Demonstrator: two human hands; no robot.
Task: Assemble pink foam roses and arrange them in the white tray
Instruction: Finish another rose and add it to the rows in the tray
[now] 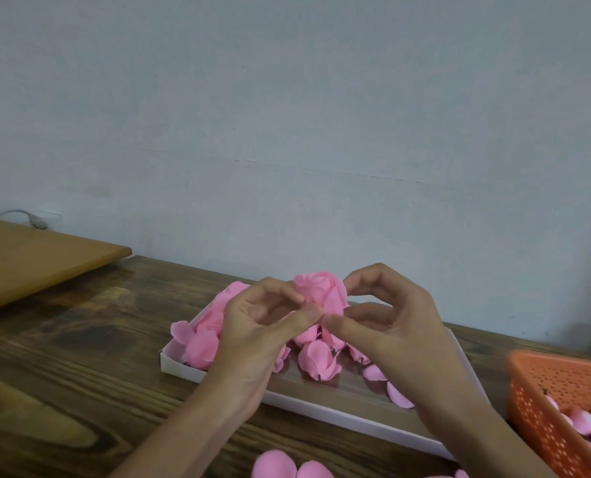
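In the head view, one pink foam rose (pixel 321 291) is held between both hands above the far half of the white tray (pixel 321 414). It is pinched low on its left side by the thumb and forefinger of the left hand (pixel 252 326). The right hand (pixel 390 326) is curled round its right side, with the thumb pressed at the base and the fingers arched over an outer petal.

The long axis of the rose is seen roughly upright, bloom up and base down towards the two thumbs. The tray therefore lies straight below the grip, and the bare stretch of its floor lies near and right of it. Neither hand is judged the nearer, since the base is shared by both.

One rose is counted in hand. In the tray, one finished rose (pixel 318 362) lies clear at the middle. A pink cluster (pixel 204 339) at the left end is perhaps two or three more, being partly hidden by the left hand. Two tray petals (pixel 399 395) are seen at the right. On the wooden table (pixel 80 339), two loose petals (pixel 275 464) are counted at the near edge, with a sliver of a third. One orange basket (pixel 542 401) stands at the near right, and its pink pieces cannot be counted
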